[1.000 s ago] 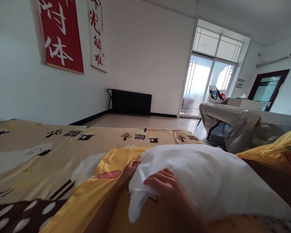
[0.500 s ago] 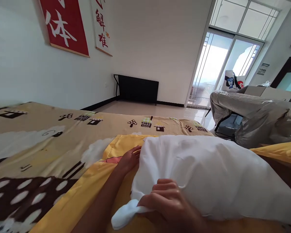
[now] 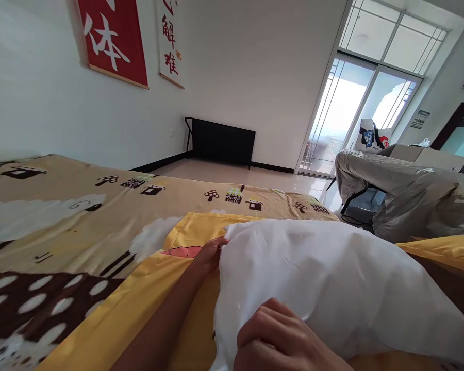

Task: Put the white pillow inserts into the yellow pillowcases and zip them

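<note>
A plump white pillow (image 3: 332, 278) lies across a yellow pillowcase (image 3: 147, 293) with a pink patch, in front of me. At the pillow's far left corner, my left hand (image 3: 213, 252) has its fingers closed on the edge; the fingertips are partly hidden behind it. My right hand (image 3: 274, 335) is a closed fist on the pillow's near left end, gripping its cloth. The near corner of the pillow runs out of view below that fist.
Under everything spreads a beige patterned blanket (image 3: 178, 193). A black folded table or panel (image 3: 222, 141) leans by the far wall. To the right stands furniture wrapped in plastic (image 3: 402, 180), near a glass sliding door (image 3: 340, 113). Scrolls (image 3: 114, 44) hang on the left wall.
My left hand has closed on the far corner, where its fingers lay looser before. My right hand has shifted lower, and the twisted pillow corner that stuck out beside it no longer shows.
</note>
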`<state>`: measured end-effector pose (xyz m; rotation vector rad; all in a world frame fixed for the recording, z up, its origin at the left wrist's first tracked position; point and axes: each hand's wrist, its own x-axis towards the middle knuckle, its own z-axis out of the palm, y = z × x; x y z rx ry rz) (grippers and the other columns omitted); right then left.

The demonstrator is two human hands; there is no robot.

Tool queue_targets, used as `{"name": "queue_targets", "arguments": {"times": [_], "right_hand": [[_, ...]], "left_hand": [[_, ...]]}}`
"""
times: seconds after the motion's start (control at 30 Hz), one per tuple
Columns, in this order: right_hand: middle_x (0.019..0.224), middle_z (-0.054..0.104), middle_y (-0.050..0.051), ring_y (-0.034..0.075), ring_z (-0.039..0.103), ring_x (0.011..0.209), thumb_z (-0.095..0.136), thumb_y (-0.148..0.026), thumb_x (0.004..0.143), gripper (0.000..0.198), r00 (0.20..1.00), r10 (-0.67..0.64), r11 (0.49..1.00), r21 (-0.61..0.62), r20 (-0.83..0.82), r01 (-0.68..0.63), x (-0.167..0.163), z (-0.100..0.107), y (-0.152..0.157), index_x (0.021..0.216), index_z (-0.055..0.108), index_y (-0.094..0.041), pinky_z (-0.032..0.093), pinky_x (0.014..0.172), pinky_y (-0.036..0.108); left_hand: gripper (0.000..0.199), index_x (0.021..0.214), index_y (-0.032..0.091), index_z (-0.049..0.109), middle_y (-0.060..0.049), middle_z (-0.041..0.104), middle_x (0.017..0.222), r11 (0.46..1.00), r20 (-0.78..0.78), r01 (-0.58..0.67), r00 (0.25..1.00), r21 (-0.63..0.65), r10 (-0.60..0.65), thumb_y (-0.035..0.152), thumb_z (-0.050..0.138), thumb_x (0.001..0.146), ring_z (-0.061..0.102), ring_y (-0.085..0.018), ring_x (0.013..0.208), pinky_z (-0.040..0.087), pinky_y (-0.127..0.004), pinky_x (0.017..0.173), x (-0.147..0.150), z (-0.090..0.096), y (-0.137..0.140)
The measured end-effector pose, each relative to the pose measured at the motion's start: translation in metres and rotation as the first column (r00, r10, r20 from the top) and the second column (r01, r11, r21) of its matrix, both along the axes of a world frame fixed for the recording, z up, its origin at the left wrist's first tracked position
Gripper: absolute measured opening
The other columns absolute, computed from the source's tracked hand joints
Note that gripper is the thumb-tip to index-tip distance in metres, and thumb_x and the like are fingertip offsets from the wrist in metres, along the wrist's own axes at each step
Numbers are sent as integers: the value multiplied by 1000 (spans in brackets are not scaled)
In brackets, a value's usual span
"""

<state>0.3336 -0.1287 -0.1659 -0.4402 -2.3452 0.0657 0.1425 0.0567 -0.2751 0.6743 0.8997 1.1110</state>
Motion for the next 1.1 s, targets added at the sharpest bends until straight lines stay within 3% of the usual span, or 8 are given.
{"name": "queue_targets", "arguments": {"times": [0.1,0.23,0.4,0.53,0.63,0.77,0.9,1.1], "right_hand": [[79,60,-1,8,52,69,43,-19,94,11,995,-97,982,-164,-28,91,5,0,-1,86,50,-20,42,69,15],[72,57,-4,7,49,63,43,-23,93,14,948,-292,880,-424,-125,215,9,1,-6,82,51,-21,39,62,15],[60,47,-4,9,41,52,41,-39,93,29,755,-540,773,-573,-371,272,8,3,-5,76,53,-19,34,49,19],[58,49,-4,10,43,51,40,-32,94,24,610,-620,783,-450,-494,430,14,1,12,80,54,-20,35,48,20],[72,58,1,13,52,65,42,-21,92,15,657,-536,817,-131,-529,561,21,-4,28,85,56,-20,42,60,22],[104,63,9,22,55,103,47,-13,88,13,757,-455,738,277,-469,616,23,-8,33,88,57,-20,41,87,35],[76,64,2,14,60,71,39,-14,91,16,827,-457,859,78,-328,506,19,-8,26,88,54,-19,43,67,24],[62,59,0,14,54,55,32,-24,95,21,824,-557,824,-196,-107,532,9,-16,34,84,50,-20,35,55,21]], "left_hand": [[16,59,15,49,3,52,48,999,-23,-30,999,25,30,8,59,48,47,-11,41,38,-22,42,2,1,-2],[24,61,17,44,7,47,49,991,-32,-81,996,109,85,6,53,42,42,-8,40,33,-19,39,9,8,-8],[33,58,19,27,11,31,48,961,-10,-130,991,243,137,7,53,42,27,-3,38,20,-16,37,18,31,-24],[36,60,19,21,10,32,51,937,17,-100,995,334,100,6,51,44,23,-2,41,15,-16,38,27,55,-45],[35,60,19,20,7,40,56,894,19,36,999,446,-50,5,50,49,27,-3,44,14,-17,40,34,66,-63],[35,59,19,20,6,42,54,833,-41,219,972,508,-231,4,51,53,30,-4,46,17,-17,42,39,72,-82],[31,57,18,24,6,44,51,851,-8,188,977,490,-211,3,49,48,36,-7,48,24,-17,45,37,74,-83],[19,72,18,50,1,55,65,933,74,139,982,332,-173,17,59,55,48,-11,57,37,-21,51,26,61,-56]]}}
